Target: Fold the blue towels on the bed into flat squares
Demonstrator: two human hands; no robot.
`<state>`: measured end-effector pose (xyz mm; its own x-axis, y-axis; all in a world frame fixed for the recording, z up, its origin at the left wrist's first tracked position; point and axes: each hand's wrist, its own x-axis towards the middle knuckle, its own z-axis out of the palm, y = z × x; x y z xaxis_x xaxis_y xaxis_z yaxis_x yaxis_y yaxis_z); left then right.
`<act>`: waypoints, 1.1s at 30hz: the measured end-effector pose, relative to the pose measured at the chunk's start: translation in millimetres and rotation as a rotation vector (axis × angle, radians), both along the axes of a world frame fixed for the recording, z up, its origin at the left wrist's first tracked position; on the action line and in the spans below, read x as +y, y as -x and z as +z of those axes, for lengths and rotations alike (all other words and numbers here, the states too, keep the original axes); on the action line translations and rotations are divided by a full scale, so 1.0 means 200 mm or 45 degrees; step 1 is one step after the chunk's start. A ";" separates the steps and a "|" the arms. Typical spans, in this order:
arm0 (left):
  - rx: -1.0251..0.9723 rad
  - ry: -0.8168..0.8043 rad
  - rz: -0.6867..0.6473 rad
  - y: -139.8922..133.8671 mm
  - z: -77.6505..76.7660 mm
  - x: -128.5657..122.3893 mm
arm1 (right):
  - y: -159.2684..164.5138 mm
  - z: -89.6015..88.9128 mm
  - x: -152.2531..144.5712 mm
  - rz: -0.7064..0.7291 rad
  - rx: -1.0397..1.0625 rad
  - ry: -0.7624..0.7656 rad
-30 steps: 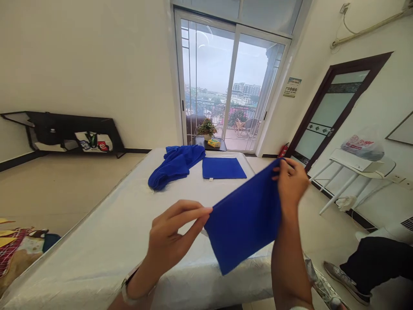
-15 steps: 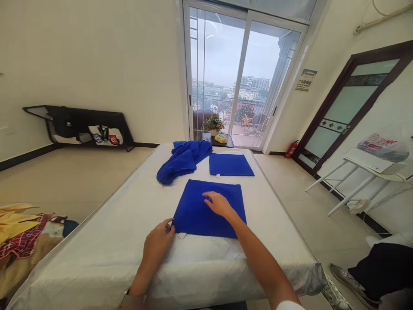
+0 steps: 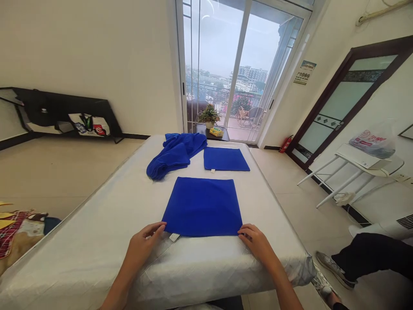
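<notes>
A flat, squarish blue cloth [image 3: 204, 206] with a small white tag lies on the covered table [image 3: 109, 241] in front of me. My left hand [image 3: 143, 243] pinches its near left corner, thumb and fingertips together, just left of the tag. At the near right corner, my right hand [image 3: 258, 243] has its fingertips closed on the edge. Farther back on the right lies a second flat blue cloth [image 3: 226, 159], also tagged. To the left of that one is a rumpled heap of blue cloths [image 3: 177, 155].
A small table with a potted plant [image 3: 209, 115] and a yellow pack [image 3: 216, 131] stands behind the far end. On the right are a white table [image 3: 368, 161] with a plastic bag [image 3: 372, 140] and a person's leg [image 3: 371, 258]. Patterned fabrics [image 3: 19, 237] lie at the left.
My right hand has moved from the middle of the near cloth to its near right corner. The left hand stays at the left corner. The view has shifted slightly.
</notes>
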<state>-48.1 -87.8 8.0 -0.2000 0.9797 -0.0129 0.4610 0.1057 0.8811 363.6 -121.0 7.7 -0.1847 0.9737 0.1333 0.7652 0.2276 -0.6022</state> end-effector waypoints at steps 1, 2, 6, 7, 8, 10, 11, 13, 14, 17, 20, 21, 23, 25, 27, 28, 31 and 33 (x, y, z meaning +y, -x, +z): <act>-0.081 0.018 0.001 0.00 0.01 0.00 | 0.01 0.00 0.00 0.003 -0.020 -0.032; -0.153 0.025 -0.003 0.00 0.01 0.00 | 0.01 0.00 0.01 0.011 -0.043 -0.062; -0.247 -0.053 -0.026 -0.01 0.02 0.00 | 0.03 0.00 0.01 0.034 -0.059 -0.149; -0.216 -0.082 -0.022 -0.01 0.02 0.00 | 0.03 0.00 0.01 0.026 -0.032 -0.166; -0.170 -0.108 -0.011 -0.01 0.03 0.00 | 0.02 0.00 0.01 0.014 0.004 -0.182; -0.068 -0.151 0.009 -0.02 0.06 0.00 | 0.02 0.01 0.01 -0.012 0.084 -0.224; -0.019 -0.177 0.011 -0.02 0.08 0.00 | 0.01 0.02 0.01 -0.025 0.116 -0.260; 0.061 -0.267 0.001 -0.02 0.13 0.01 | 0.00 0.07 0.01 -0.045 0.153 -0.370; 0.088 -0.332 -0.005 -0.02 0.16 0.01 | 0.00 0.10 0.01 -0.051 0.158 -0.437; 0.148 -0.552 -0.037 0.00 0.27 0.01 | -0.01 0.26 0.01 -0.036 0.137 -0.626; 0.261 -0.763 -0.077 0.03 0.41 -0.01 | -0.02 0.44 -0.02 0.007 0.080 -0.802; 0.308 -0.824 -0.078 0.04 0.46 -0.02 | -0.02 0.50 -0.03 0.011 0.061 -0.863; 0.385 -0.922 -0.055 0.06 0.56 -0.04 | -0.04 0.61 -0.06 0.005 0.031 -0.964; 0.421 -0.988 -0.034 0.08 0.64 -0.05 | -0.05 0.72 -0.08 -0.022 0.017 -1.012; 0.422 -1.015 -0.037 0.10 0.71 -0.04 | -0.07 0.80 -0.07 -0.043 0.031 -1.000; 0.416 -1.004 -0.054 0.11 0.74 -0.01 | -0.08 0.83 -0.05 -0.046 0.045 -0.970; 0.397 -0.829 -0.162 0.13 0.80 0.14 | -0.11 0.90 0.10 -0.048 0.095 -0.815; 0.361 -0.628 -0.259 0.13 0.83 0.30 | -0.13 0.92 0.24 -0.068 0.131 -0.669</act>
